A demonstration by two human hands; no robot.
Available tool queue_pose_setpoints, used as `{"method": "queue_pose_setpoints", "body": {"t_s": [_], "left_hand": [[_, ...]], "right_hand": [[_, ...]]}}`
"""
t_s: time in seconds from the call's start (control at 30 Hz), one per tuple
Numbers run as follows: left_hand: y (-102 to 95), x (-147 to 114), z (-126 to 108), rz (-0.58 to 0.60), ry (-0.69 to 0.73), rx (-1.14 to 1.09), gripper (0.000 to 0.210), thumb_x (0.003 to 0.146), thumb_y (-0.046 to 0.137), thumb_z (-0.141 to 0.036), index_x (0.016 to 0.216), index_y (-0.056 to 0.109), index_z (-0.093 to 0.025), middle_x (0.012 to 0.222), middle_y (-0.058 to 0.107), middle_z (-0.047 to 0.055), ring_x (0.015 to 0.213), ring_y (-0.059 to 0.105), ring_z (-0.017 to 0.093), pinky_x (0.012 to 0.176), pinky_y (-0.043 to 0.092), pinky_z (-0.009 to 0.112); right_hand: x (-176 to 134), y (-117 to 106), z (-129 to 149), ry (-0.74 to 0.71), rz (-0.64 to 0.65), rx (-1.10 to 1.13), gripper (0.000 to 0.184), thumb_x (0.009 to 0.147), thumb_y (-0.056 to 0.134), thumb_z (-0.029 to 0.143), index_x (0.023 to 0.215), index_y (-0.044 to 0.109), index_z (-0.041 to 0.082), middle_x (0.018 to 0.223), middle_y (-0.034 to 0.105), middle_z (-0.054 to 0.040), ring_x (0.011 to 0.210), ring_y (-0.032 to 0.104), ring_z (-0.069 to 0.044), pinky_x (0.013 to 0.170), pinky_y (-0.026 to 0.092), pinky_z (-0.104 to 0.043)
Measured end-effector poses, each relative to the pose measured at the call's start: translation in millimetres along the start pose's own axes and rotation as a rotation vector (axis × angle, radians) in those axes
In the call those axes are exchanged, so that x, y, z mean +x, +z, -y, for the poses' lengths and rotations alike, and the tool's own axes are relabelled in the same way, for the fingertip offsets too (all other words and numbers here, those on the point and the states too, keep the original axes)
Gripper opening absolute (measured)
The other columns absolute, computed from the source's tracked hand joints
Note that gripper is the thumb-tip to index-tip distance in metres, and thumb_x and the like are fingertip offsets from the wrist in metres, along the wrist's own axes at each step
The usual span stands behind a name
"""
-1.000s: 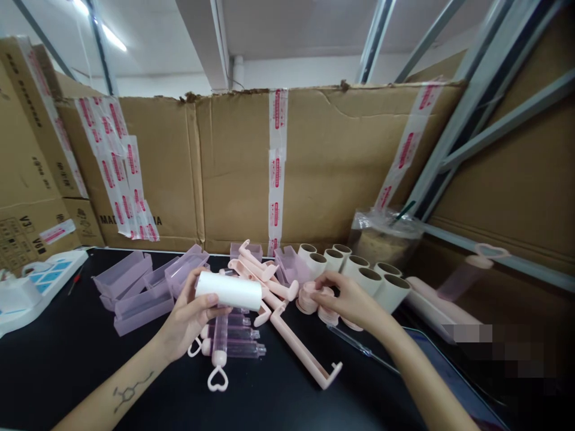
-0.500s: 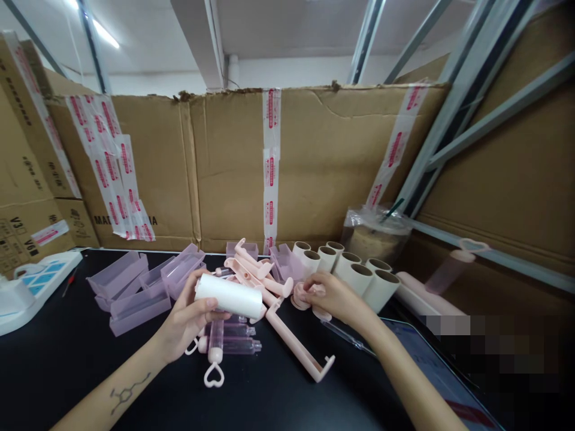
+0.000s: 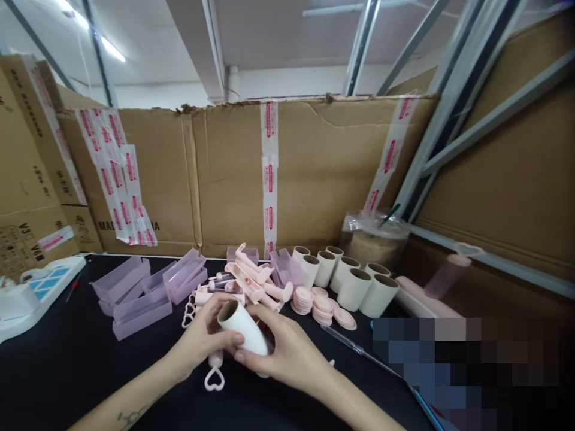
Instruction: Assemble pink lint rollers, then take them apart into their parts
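Note:
A white paper roll (image 3: 246,333) with an open brown core is held tilted in front of me, its open end up and to the left. My left hand (image 3: 209,332) wraps round its upper end, thumb in front. My right hand (image 3: 285,347) closes round its lower right end; any pink disc in those fingers is hidden. Behind my hands lie pink plastic handle parts (image 3: 258,275) in a heap. A clear tube stick with a pink heart-shaped ring (image 3: 214,379) pokes out below my left hand. Pink round discs (image 3: 322,306) sit stacked right of my right hand.
Several white rolls (image 3: 354,289) stand upright at the back right. Translucent purple trays (image 3: 141,308) lie at the left. A pen-like clear stick (image 3: 344,339) lies on the right, near a bagged cup (image 3: 375,242). A white power strip (image 3: 42,293) is far left; cardboard (image 3: 229,179) walls the back.
The white roll has turned from lying sideways to tilted, core end showing. My right hand has left the pink discs and come left to grip the roll. The view has shifted slightly.

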State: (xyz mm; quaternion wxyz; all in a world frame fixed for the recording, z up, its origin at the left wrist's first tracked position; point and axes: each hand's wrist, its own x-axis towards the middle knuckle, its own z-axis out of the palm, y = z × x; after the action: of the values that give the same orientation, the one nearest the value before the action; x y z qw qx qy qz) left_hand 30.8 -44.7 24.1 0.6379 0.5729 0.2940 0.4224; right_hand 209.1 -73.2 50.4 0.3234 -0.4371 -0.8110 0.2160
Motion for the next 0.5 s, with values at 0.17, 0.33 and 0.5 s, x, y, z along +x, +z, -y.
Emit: {"method": "queue_pose_setpoints", "body": {"t_s": [0.17,0.33,0.5], "left_hand": [[-11.2,-0.2,-3.4,0.113,0.157,0.075,0.065,0.064,0.076,-0.031,0.121,0.045,-0.025,0.106,0.054,0.006,0.095,0.056,0.021,0.074,0.051,0.029],[-16.4,-3.3,-14.2,0.056,0.258,0.222,0.038,0.08,0.06,-0.035,0.114,0.05,-0.021,0.097,0.054,0.007,0.091,0.054,0.02,0.071,0.05,0.03],[-13.0,-7.3,-18.0,0.054,0.216,0.488,0.032,0.082,0.056,-0.032,0.113,0.052,-0.023,0.098,0.056,0.005,0.087,0.054,0.017,0.071,0.046,0.028]], "right_hand": [[-2.0,-29.3,-8.4,-0.031,-0.134,0.011,0.041,0.067,0.064,0.027,0.106,0.054,0.022,0.098,0.063,-0.004,0.086,0.06,-0.021,0.073,0.048,-0.031],[11.1,-124.9,-35.8,0.1,-0.545,-0.036,0.055,0.07,0.065,0.042,0.117,0.042,0.024,0.108,0.059,-0.0076,0.083,0.061,-0.021,0.067,0.049,-0.029],[29.7,-213.7,-88.4,0.319,-0.772,-0.46,0.06,0.074,0.06,0.042,0.121,0.034,0.017,0.11,0.058,-0.0123,0.083,0.058,-0.018,0.071,0.044,-0.026]]}}
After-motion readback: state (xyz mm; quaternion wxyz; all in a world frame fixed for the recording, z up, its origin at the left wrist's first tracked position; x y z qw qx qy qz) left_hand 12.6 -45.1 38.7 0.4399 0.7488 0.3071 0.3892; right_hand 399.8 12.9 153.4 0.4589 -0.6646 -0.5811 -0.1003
